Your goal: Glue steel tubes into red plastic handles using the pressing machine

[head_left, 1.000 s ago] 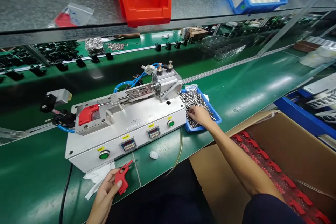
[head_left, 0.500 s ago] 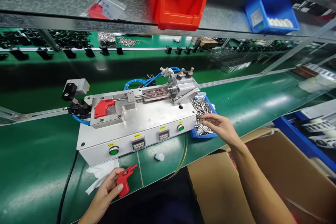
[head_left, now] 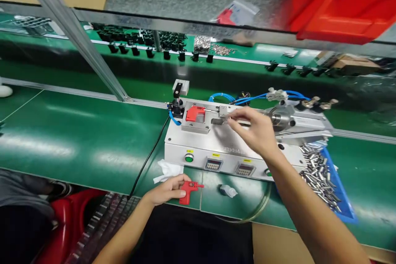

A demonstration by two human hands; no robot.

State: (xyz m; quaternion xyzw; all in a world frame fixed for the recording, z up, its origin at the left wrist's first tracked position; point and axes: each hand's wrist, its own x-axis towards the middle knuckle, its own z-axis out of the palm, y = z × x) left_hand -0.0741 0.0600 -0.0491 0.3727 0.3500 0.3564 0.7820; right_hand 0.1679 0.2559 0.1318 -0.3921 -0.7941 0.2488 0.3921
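My left hand (head_left: pixel 169 189) grips a red plastic pistol-shaped part (head_left: pixel 186 192) by its handle, its thin barrel pointing right, above the green bench in front of the machine. Over the grey bench machine (head_left: pixel 198 148), my right hand (head_left: pixel 252 128) has thumb and fingertips pinched close to the small metal block (head_left: pixel 223 111) on its rod line. What those fingertips hold, if anything, is hidden. A second red pistol-shaped part (head_left: pixel 195 113) lies in the machine's fixture, left of that block. Short metal pins (head_left: pixel 320 175) fill a blue tray (head_left: pixel 345 204) beside the machine's right end.
A green button (head_left: pixel 189 157) and counters (head_left: pixel 213 164) line the machine's front. White tissue (head_left: pixel 169 170) and a small crumpled white piece (head_left: pixel 228 190) lie on the bench. A black cable (head_left: pixel 148 159) runs left. Overhead, a shelf carries a red bin (head_left: pixel 346 12) and a bagged red part (head_left: pixel 236 11).
My right hand has moved left from the tray of metal pins to the machine's metal block. The view has swung left. My left hand keeps its hold on the red pistol-shaped part.
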